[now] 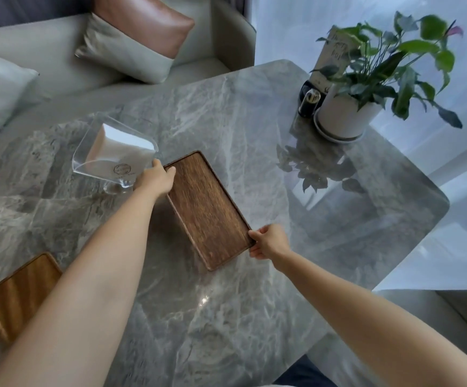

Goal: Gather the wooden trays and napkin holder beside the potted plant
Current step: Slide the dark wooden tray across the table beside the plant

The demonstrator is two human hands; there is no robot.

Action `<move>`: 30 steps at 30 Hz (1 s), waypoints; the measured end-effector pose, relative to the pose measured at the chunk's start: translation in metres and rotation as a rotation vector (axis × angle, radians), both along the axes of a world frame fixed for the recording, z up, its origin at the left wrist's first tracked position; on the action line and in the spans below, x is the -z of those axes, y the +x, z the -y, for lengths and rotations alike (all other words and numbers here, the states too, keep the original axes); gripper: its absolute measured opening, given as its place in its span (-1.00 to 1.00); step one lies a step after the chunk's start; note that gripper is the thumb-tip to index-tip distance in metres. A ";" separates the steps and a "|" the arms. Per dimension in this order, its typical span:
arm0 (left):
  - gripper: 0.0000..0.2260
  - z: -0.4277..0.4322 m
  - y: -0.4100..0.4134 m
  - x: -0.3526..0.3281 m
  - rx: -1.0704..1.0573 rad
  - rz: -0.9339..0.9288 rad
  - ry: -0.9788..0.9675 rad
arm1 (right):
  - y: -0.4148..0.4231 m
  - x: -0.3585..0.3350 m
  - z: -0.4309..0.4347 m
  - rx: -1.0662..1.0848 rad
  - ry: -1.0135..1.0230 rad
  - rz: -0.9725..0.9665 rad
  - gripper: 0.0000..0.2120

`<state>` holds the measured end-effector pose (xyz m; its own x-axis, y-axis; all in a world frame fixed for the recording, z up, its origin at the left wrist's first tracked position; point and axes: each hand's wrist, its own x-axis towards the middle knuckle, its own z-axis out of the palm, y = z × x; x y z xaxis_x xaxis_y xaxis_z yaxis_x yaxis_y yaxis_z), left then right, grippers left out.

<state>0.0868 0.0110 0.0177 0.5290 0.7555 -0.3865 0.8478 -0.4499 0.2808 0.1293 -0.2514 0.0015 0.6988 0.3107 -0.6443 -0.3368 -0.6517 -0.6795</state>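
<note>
A dark brown wooden tray (208, 210) lies slanted in the middle of the grey marble table (226, 113). My left hand (157, 178) grips its far left corner and my right hand (270, 241) grips its near right corner. A clear acrylic napkin holder (115, 152) with white napkins stands just left of my left hand. A lighter, golden wooden tray (21, 294) lies at the near left, partly hidden by my left forearm. The potted plant (366, 82) in a white pot stands at the far right of the table.
A small dark stand with a card (310, 99) sits just left of the pot. A grey sofa (45, 46) with cushions runs along the far left edge. The table's right edge drops off toward a bright curtained window.
</note>
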 end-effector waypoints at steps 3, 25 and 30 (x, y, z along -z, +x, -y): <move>-0.48 0.006 0.026 -0.006 -0.020 0.048 0.005 | 0.039 -0.006 0.007 -0.016 -0.016 0.089 -0.67; -0.53 0.088 0.281 0.034 0.020 0.088 -0.091 | 0.304 0.023 0.089 -0.008 -0.128 0.180 -0.76; -0.53 0.095 0.311 0.046 0.030 0.080 -0.084 | 0.332 0.033 0.096 -0.019 -0.140 0.165 -0.74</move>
<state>0.3980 -0.0838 -0.0285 0.5827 0.7054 -0.4036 0.8076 -0.4472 0.3845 0.4616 -0.3471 -0.0317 0.7934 0.2403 -0.5593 -0.2148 -0.7491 -0.6266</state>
